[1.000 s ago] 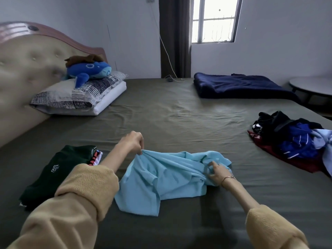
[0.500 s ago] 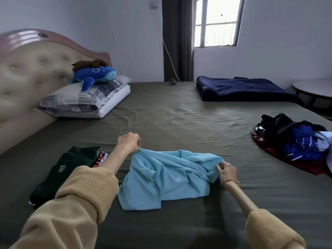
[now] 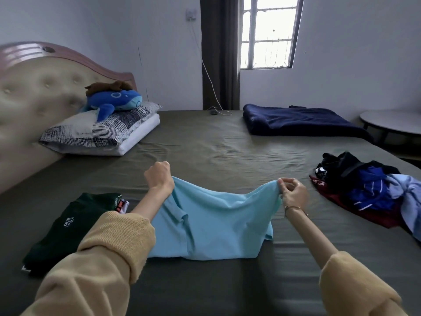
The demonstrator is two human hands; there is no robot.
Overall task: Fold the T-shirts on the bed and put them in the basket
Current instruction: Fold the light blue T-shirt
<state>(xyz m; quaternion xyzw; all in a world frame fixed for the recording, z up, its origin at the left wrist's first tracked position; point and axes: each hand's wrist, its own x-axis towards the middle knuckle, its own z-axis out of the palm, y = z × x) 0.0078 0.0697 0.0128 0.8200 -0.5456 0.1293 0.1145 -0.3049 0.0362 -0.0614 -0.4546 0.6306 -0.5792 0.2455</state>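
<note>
While the light blue T-shirt (image 3: 214, 222) sags above the bed (image 3: 205, 142), left hand (image 3: 159, 176) and right hand (image 3: 292, 192) raised apart, each grip pinching it.

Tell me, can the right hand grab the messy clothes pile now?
Probably not yet: the right hand is busy pinching the light blue T-shirt. The clothes pile lies unobstructed just beyond it on the bed.

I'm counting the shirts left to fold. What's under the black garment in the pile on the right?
Under the black garment a dark red one lies on the bed sheet, with blue and pale blue pieces beside it. Anything deeper is covered.
</note>
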